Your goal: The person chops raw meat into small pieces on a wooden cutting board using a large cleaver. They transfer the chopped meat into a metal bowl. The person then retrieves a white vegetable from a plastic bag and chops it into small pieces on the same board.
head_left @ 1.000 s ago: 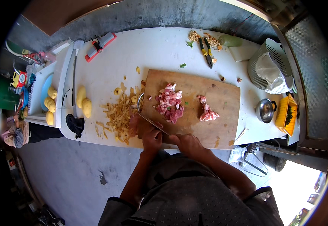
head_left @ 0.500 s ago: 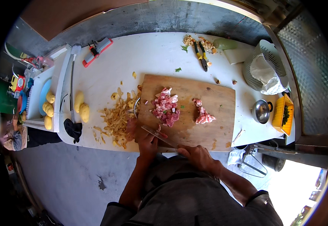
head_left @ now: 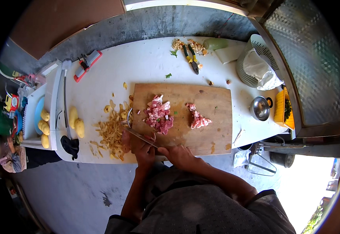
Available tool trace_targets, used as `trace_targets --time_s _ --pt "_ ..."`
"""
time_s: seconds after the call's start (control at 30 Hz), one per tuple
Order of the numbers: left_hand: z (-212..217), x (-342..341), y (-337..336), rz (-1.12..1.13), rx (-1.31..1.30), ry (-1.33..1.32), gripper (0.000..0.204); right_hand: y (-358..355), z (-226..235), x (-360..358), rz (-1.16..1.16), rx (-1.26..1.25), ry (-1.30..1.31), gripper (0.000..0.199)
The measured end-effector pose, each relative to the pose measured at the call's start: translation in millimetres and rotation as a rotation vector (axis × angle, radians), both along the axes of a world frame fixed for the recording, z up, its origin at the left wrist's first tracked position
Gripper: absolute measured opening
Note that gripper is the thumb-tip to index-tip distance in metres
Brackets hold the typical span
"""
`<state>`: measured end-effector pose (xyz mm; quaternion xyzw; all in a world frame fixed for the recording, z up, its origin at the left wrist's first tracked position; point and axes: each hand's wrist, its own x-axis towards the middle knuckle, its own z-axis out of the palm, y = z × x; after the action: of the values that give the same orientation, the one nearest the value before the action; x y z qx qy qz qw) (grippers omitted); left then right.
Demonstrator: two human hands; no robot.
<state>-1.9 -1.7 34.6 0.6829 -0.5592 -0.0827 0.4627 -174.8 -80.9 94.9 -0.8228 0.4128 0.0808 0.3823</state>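
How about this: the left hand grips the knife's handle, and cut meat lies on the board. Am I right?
Wrong hand: the head view shows the right hand gripping the knife by its handle. Cut meat does lie on the board.

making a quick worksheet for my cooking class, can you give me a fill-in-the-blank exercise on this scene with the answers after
1. The right hand holds a ____.
2. The peelings are piled to the ____ of the wooden board.
3. The metal bowl stands to the ____ of the wooden board.
4. The pliers are coloured black and ____.

Missing words: knife; left; right; yellow.
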Motion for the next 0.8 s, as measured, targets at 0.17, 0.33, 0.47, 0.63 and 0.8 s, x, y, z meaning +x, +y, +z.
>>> trace_targets --time_s 0.17,0.33,0.47,0.63,0.8 --pt "-19 0 11 0.025 0.042 0.193 0.022 4 5 -20 0.001 -0.228 -0.105 0.05" --pt "-34 3 14 0.041 0.076 0.096 0.012 -8 23 -44 -0.127 0.077 -0.215 0.05" --pt "-32 -2 12 0.048 0.083 0.094 0.018 -4 10 -45 -0.111 0.089 -0.162 0.049" --pt "-25 -3 5 0.054 0.052 0.054 0.024 -7 26 -50 -0.074 0.178 -0.222 0.046" --pt "-30 -4 3 0.08 0.04 0.052 0.027 -1 41 -60 -0.103 0.178 -0.152 0.038"
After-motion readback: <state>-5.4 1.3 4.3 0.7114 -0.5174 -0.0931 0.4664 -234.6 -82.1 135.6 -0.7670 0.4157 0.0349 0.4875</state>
